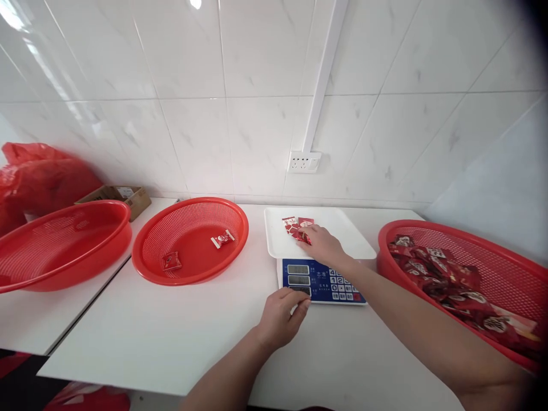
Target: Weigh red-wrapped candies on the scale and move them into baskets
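Small red-and-white sachets [290, 224] lie on the white tray [342, 228] of a digital scale. My right hand [323, 245] reaches over that tray, its fingers closed on a red sachet [303, 236] beside the others. The fingers partly cover that sachet. My left hand [282, 317] hovers at the front left corner of the scale, by the blue keypad panel [321, 285]. Its thumb and forefinger are bent together in a loop, and nothing shows between them.
At the right stands a red basket [394, 228] full of dark red packets [445, 274]. Left of the scale, another red basket [188, 274] holds two packets. Farther left are a third red basket [64, 279], a cardboard box [139, 202] and a red plastic bag [51, 177].
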`<state>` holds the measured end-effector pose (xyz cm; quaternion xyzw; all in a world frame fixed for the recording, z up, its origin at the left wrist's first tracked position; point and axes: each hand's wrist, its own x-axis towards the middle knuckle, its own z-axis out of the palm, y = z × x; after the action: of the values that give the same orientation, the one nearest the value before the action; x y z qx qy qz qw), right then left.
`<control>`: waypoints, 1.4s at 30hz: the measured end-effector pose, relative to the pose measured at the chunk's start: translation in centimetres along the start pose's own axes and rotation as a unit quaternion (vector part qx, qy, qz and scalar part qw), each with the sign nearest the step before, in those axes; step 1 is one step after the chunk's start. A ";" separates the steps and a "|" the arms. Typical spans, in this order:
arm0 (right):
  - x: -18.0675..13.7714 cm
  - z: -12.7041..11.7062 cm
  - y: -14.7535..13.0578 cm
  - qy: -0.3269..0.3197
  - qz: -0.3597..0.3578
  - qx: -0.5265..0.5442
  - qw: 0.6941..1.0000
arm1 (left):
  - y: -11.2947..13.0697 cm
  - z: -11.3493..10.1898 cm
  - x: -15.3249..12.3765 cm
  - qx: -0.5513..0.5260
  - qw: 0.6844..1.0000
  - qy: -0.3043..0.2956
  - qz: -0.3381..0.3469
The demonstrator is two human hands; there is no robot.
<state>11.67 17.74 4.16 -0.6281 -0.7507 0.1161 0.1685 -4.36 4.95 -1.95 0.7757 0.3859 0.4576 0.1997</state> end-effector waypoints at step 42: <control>7.1 -1.2 -12.7 0.009 -0.050 0.339 0.939 | -1.3 0.2 0.2 0.014 0.996 -0.042 -0.072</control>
<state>-0.39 22.32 10.89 -0.4966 -0.6954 0.3498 0.3839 -4.74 5.91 -2.83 0.7670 0.4384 0.4036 0.2378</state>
